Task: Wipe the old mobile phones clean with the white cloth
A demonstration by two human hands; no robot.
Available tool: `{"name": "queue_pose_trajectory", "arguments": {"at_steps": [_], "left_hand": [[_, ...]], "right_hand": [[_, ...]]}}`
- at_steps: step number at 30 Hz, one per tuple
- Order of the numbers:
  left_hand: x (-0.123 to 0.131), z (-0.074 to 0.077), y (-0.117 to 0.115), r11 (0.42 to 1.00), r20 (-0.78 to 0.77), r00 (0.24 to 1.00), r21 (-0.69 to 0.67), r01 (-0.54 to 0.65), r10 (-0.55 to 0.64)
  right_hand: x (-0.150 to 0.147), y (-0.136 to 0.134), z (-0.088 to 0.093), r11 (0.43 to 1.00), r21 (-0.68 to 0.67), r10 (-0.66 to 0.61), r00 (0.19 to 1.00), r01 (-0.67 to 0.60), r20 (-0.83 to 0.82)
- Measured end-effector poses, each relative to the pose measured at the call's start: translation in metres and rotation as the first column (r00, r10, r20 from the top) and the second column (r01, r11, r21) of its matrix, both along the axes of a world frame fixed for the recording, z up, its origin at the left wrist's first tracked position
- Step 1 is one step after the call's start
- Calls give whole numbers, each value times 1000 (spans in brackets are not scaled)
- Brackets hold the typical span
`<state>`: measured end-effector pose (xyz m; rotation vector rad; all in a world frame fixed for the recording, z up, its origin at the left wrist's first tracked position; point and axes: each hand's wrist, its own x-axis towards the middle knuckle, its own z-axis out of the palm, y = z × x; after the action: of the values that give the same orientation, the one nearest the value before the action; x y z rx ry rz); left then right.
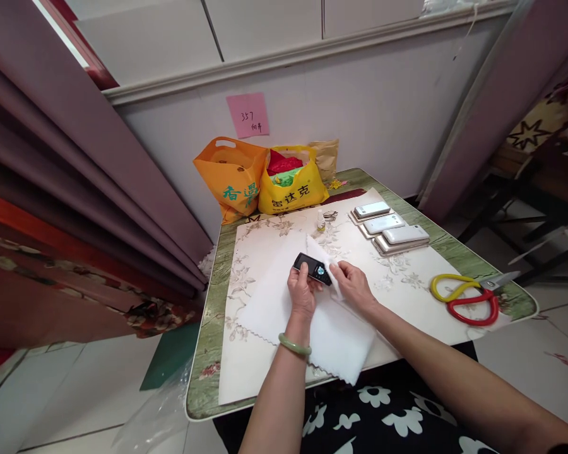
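My left hand (303,291) is closed around a small black mobile phone (313,269) with a dark screen and a round, bluish centre button. The thumb lies across the phone's face. My right hand (353,285) pinches a fold of a white cloth (343,337) against the phone's right end. The rest of that cloth, with its zigzag edge, spreads below both hands on the table and over its front edge. Fingers hide the underside of the phone.
Several phones (390,228) lie stacked at the right. Large scissors (466,301) with red and yellow handles rest near the right edge. A small bottle (320,221) stands behind the cloth. An orange bag (231,176) and a yellow bag (293,189) stand at the back against the wall.
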<state>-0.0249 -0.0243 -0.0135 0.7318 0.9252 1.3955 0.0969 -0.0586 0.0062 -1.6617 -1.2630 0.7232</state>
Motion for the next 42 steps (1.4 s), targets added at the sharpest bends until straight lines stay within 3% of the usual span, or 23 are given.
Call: {"name": "queue_pose_trajectory", "arguments": {"at_steps": [3, 6, 10, 14, 16, 21, 25, 29, 34, 38, 40, 42], "left_hand": [[-4, 4, -2, 994, 26, 994, 13, 108, -108], [-7, 8, -4, 991, 34, 991, 9, 133, -133], [-8, 8, -2, 994, 64, 993, -36, 102, -99], [-6, 6, 0, 997, 37, 997, -36, 68, -67], [-4, 5, -1, 996, 8, 996, -16, 88, -88], [-1, 7, -4, 996, -32, 995, -6, 90, -90], [-1, 8, -4, 999, -44, 999, -28, 18, -20], [-1, 6, -3, 998, -62, 996, -24, 57, -58], [-1, 6, -3, 996, -62, 995, -46, 79, -82], [1, 7, -4, 999, -76, 997, -32, 24, -26], [2, 7, -4, 998, -86, 994, -20, 60, -61], [2, 8, -4, 994, -85, 990, -21, 108, -110]], "right_hand": [[6, 16, -5, 997, 37, -69, 997, 70, -36], [5, 22, -13, 996, 78, -35, 994, 43, -102], [7, 23, -19, 977, 124, 197, 950, -171, -244], [17, 26, -18, 940, 75, 342, 915, -334, -212], [20, 28, -18, 941, 38, 336, 924, -335, -182], [14, 31, -23, 983, 39, 186, 971, -182, -150], [14, 29, -24, 963, 64, 265, 959, -260, -99], [20, 32, -22, 916, 72, 401, 886, -396, -234], [17, 37, -24, 977, -14, 210, 967, -214, -144], [19, 36, -23, 940, 38, 342, 936, -339, -82], [22, 35, -22, 911, 4, 409, 902, -413, -140], [24, 35, -21, 909, -47, 395, 891, -415, -221]]}}
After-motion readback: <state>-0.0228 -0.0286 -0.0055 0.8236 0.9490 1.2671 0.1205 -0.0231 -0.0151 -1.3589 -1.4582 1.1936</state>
